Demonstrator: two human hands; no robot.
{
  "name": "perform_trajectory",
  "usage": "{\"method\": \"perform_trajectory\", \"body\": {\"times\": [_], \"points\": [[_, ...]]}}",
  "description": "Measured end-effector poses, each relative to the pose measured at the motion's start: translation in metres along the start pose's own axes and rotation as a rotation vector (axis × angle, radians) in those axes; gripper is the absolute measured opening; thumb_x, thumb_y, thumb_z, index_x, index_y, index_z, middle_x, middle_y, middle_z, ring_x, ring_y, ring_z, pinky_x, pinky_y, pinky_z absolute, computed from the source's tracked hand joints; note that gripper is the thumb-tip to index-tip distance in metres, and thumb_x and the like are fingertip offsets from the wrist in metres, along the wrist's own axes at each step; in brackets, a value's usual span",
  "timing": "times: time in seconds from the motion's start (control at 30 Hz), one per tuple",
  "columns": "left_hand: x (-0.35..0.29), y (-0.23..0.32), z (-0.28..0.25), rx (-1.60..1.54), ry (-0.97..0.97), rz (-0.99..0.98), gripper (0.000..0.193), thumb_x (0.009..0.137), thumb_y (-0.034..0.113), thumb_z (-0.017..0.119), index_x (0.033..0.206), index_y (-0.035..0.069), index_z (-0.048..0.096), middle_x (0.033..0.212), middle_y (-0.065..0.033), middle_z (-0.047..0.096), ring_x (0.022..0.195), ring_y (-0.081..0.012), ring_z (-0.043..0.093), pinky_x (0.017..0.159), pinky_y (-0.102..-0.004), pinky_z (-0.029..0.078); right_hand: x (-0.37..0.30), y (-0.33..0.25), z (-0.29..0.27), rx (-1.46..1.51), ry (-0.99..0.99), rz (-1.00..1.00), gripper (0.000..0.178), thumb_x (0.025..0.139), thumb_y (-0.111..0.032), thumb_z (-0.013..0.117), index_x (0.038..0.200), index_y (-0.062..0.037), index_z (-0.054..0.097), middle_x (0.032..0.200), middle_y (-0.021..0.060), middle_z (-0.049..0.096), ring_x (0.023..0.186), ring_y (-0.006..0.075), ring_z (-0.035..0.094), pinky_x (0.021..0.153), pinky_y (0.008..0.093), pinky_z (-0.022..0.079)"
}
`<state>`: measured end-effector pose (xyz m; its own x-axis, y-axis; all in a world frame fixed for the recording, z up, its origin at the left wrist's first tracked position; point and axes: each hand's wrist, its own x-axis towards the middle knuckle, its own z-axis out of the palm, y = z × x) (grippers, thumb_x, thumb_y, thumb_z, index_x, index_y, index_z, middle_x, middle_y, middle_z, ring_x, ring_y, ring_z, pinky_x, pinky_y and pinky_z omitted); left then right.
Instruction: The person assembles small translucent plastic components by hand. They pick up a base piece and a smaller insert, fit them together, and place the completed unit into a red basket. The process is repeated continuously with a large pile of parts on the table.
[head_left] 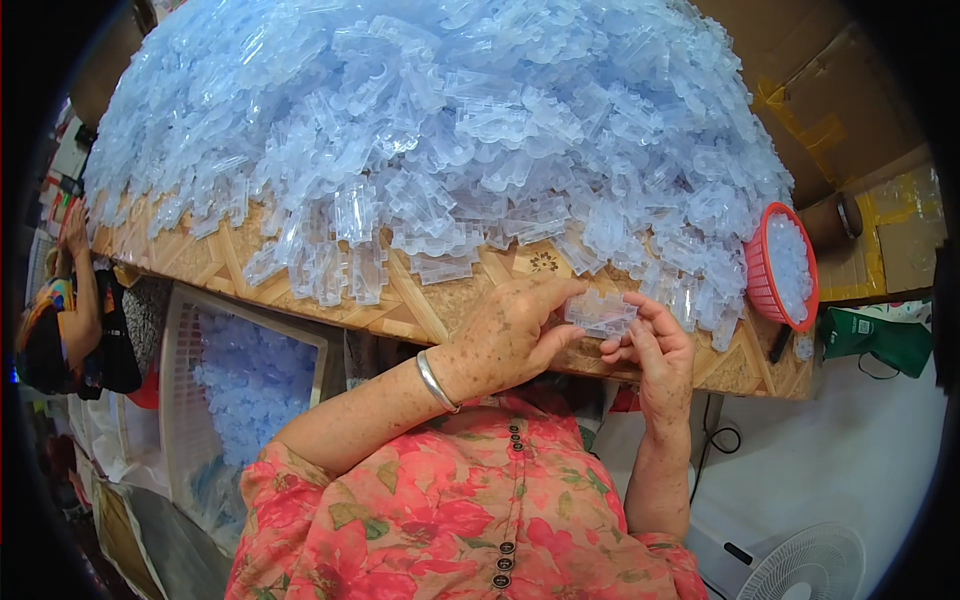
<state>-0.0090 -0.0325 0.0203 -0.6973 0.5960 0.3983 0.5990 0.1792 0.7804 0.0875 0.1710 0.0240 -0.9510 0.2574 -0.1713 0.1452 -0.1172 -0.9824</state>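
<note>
A small clear plastic piece (pixel 600 313), flat and roughly rectangular with a notched edge, is held between my two hands just over the table's near edge. My left hand (pixel 505 335) pinches its left end between thumb and fingers. At its right end, the fingers of my right hand (pixel 655 350) are closed on it. Beyond my hands rises a huge heap of similar clear, bluish plastic pieces (pixel 440 130), its loose front edge lying close to my fingertips.
The table (pixel 420 310) has a wood-patterned top. At its right end stands a red basket (pixel 757 285) holding small clear pieces. A white crate (pixel 180 390) of bluish pieces is at left. Cardboard boxes (pixel 850 110), a green bag (pixel 880 340) and a fan (pixel 810 565) are right. Another person (pixel 75 320) sits far left.
</note>
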Motion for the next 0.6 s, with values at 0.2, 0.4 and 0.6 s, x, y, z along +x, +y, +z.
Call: {"method": "perform_trajectory", "body": {"times": [0.2, 0.4, 0.6], "points": [[-0.001, -0.001, 0.003, 0.079, 0.009, -0.012, 0.037, 0.083, 0.015, 0.08, 0.115, 0.003, 0.066, 0.078, -0.0103, 0.066, 0.065, -0.0263, 0.065, 0.061, -0.0388, 0.051, 0.002, -0.001, 0.005, -0.211, 0.069, -0.075, 0.03, 0.101, -0.006, 0.06, 0.13, 0.0002, 0.062, 0.098, 0.0048, 0.069, 0.072, 0.0075, 0.066, 0.062, 0.0213, 0.054], [-0.001, -0.003, 0.005, 0.166, -0.023, -0.023, 0.037, 0.084, 0.015, 0.079, 0.115, 0.003, 0.065, 0.08, -0.0121, 0.066, 0.072, -0.0296, 0.067, 0.066, -0.0405, 0.052, 0.039, -0.025, 0.027, -0.983, 0.216, -0.584, 0.037, 0.087, -0.004, 0.073, 0.123, -0.0088, 0.067, 0.112, 0.0067, 0.061, 0.071, 0.0143, 0.065, 0.061, 0.0305, 0.052], [-0.008, -0.009, -0.002, 0.154, 0.066, 0.001, 0.036, 0.084, 0.014, 0.078, 0.115, 0.002, 0.065, 0.08, -0.0118, 0.066, 0.069, -0.0289, 0.066, 0.065, -0.0403, 0.052, 0.061, -0.016, 0.027, -0.977, 0.192, -0.681, 0.032, 0.081, -0.001, 0.077, 0.112, -0.0093, 0.071, 0.118, 0.0078, 0.06, 0.077, 0.0206, 0.067, 0.066, 0.0338, 0.054]]}}
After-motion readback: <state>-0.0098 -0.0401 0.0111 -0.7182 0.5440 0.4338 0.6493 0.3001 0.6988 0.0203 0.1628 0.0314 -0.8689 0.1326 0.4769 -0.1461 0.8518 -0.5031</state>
